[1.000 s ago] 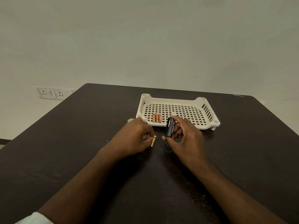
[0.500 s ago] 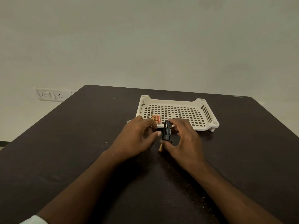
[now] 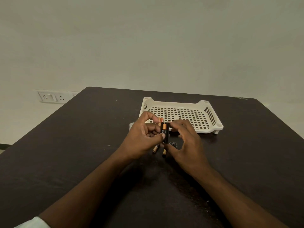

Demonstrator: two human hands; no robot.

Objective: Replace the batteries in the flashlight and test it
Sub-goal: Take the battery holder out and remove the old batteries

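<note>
- A dark table (image 3: 65, 162) stands by a pale wall (image 3: 148, 38), with a white switch plate (image 3: 51, 97) low on the wall to the left.
- A white tray (image 3: 212, 127) with holes sits at the far side of the table, and 2 small batteries (image 3: 160, 120) lie in it near my fingers.
- My right hand (image 3: 187, 143) holds the black battery holder (image 3: 165, 132) just in front of the tray.
- My left hand (image 3: 144, 137) pinches it too, thumb on the battery inside.
- 2 loose batteries (image 3: 159, 149) lie on the table under my hands.
- A round black cap (image 3: 172, 144) lies just beside them.
</note>
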